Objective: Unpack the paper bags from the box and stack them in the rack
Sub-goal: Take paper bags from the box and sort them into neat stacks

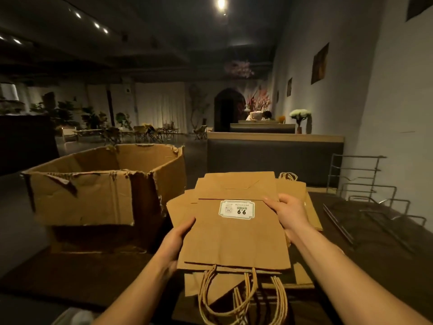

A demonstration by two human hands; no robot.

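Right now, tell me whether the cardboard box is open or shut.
Open. The cardboard box has no lid over it; its torn top edges stand up and the inner walls show. Its contents cannot be seen from here.

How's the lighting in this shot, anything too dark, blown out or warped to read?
Head view: the room is dim, and the ceiling spotlight is blown out. The paper bags in both hands are well lit, their white label readable. The wire rack sits in shadow against the dark table. Wide-angle distortion bends the frame edges.
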